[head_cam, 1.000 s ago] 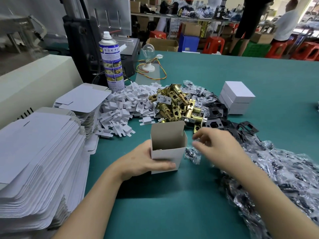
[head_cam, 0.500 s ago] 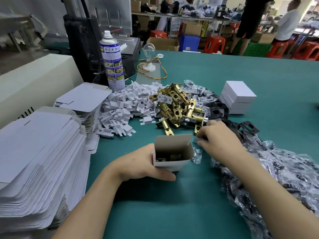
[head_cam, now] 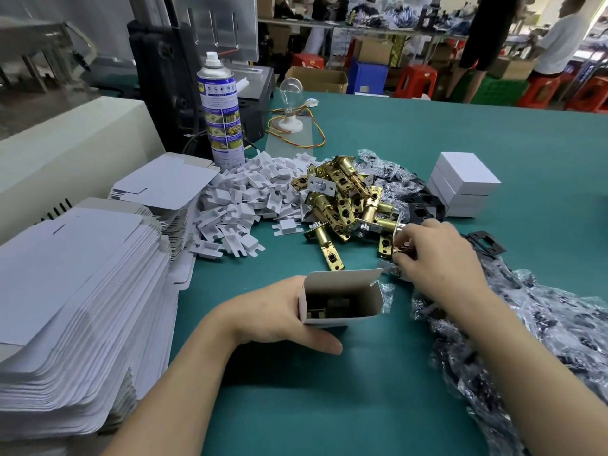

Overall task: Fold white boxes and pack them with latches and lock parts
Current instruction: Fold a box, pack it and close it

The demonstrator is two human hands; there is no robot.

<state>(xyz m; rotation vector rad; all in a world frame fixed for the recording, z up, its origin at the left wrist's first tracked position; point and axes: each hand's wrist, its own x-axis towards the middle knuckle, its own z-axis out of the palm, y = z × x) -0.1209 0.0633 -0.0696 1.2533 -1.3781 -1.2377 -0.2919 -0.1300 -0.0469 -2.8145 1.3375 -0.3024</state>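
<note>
My left hand [head_cam: 279, 319] grips an open white box [head_cam: 342, 299] tilted toward me on the green table; a brass part lies inside it. My right hand [head_cam: 434, 255] rests at the near edge of the brass latch pile [head_cam: 345, 199], fingers closed on a small metal lock part there. One latch [head_cam: 327, 250] lies loose just beyond the box. Black plates [head_cam: 424, 207] and bagged parts [head_cam: 533, 324] lie to the right.
Stacks of flat white box blanks [head_cam: 65, 291] fill the left. A heap of white card inserts [head_cam: 243, 199], a spray can [head_cam: 221, 110], a bulb on a stand [head_cam: 290, 93] and finished white boxes [head_cam: 464, 182] stand further back. People stand at the far right.
The box has tipped from upright toward me, showing its inside. My right hand moved from beside the box out to the latch pile and closed on a part.
</note>
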